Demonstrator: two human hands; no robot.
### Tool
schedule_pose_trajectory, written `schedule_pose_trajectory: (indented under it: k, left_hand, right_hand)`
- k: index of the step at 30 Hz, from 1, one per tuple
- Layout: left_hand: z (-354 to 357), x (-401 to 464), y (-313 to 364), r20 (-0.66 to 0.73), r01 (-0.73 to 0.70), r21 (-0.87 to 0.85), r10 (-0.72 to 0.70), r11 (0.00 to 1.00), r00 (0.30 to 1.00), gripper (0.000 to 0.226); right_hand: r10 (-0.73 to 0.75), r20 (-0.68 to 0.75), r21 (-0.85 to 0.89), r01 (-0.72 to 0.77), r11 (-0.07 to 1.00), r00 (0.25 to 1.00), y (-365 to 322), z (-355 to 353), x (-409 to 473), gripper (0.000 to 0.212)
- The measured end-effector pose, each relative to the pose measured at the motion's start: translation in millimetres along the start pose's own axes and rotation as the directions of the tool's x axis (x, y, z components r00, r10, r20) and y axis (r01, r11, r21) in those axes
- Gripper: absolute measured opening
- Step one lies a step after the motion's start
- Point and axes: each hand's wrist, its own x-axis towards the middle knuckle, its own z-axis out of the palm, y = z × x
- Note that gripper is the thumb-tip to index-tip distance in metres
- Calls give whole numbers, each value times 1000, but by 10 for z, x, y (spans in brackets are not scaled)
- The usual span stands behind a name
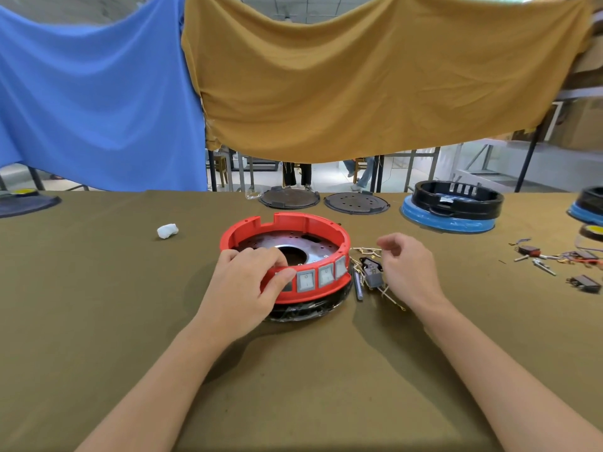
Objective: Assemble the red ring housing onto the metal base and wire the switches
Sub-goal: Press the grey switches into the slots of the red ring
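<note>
The red ring housing (295, 223) sits on the metal base (313, 247) in the middle of the table, with a black wrapped part under it. Three grey rocker switches (321, 275) show in its front wall. My left hand (243, 285) grips the ring's front left rim, fingers inside and thumb on the outer wall. My right hand (408, 265) hovers just right of the ring with loosely curled fingers and holds nothing. Under it lie a dark switch part with wires (372, 274) and brass terminals (365, 251).
Two dark round plates (289, 198) (356, 202) lie at the table's far edge. A black ring on a blue base (453, 207) stands at the back right, another at the right edge. Loose switches and wires (561, 259) lie at right. A white wad (167, 230) lies at left.
</note>
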Motion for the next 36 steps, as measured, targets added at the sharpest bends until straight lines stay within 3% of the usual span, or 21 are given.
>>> schedule_pose_trajectory:
  k: [7,13,16,18,20,23,25,27,36]
  left_hand:
    - [14,32,-2,-50,35,12,-34,999,998,23]
    - [35,9,-5,-44,35,42,-33,998,998,13]
    - [31,2,-16,-28,40,41,-39,998,999,11]
    - [29,3,-17,-16,34,39,-33,999,999,12]
    - [32,1,-11,-11,33,28,-33,999,999,12]
    - [33,-3,3,-14,36,-6,-36,999,999,10]
    - [37,-3,4,-14,29,-17,-30,999,999,11]
    - [38,-2,11,-22,20,-26,-20,999,1000,14]
    - [12,-4,114,-129,-68,-134,51,989,990,24]
  right_hand:
    - [-48,198,-253,98,963,979,-42,51,-20,34]
    - [-54,241,-351,139,926,969,-69,38,-66,24]
    - [-96,50,-155,103,982,994,-91,-2,-72,20]
    - [-20,3,142,19,990,1000,-146,-30,-85,20]
    - [87,121,476,-135,869,989,-221,-40,-122,24]
    - [84,362,737,-340,584,929,-324,-63,-189,26]
    - [-12,475,815,-435,383,880,-369,-67,-222,26]
    - [-124,520,835,-473,280,845,-393,-64,-245,36]
    - [-296,599,799,-536,272,744,-445,1,-350,30]
